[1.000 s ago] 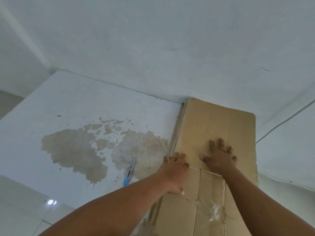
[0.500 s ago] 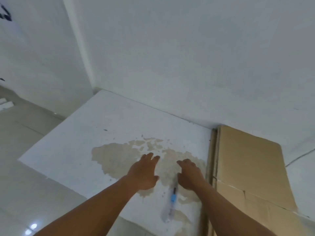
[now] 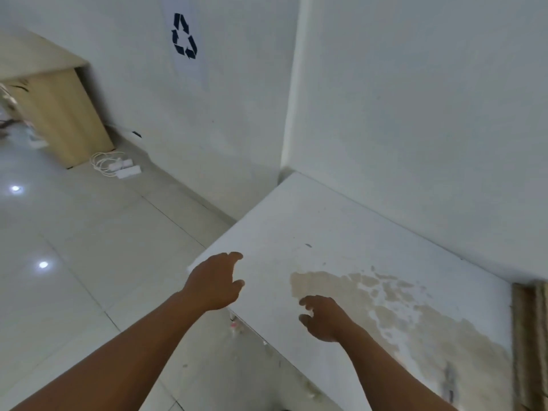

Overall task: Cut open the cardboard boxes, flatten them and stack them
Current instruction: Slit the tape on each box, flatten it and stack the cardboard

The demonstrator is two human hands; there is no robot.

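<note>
The stack of flattened cardboard (image 3: 530,336) shows only as a brown edge at the far right of the white table (image 3: 341,238). A box cutter (image 3: 450,381) lies blurred on the stained patch of the table, near the right bottom. My left hand (image 3: 215,281) hovers over the table's left corner with loosely spread fingers and holds nothing. My right hand (image 3: 321,317) hangs above the table's front part, fingers loosely curled, empty. Both hands are well left of the cardboard.
A white wall with a recycling sign (image 3: 184,35) stands behind the table. On the tiled floor at the left are a wooden cabinet (image 3: 59,114) and white power strips with coiled cable (image 3: 118,166).
My hands have left the cardboard stack and moved left across the table, past the cutter. The view has swung left, so the cardboard now sits at the right edge.
</note>
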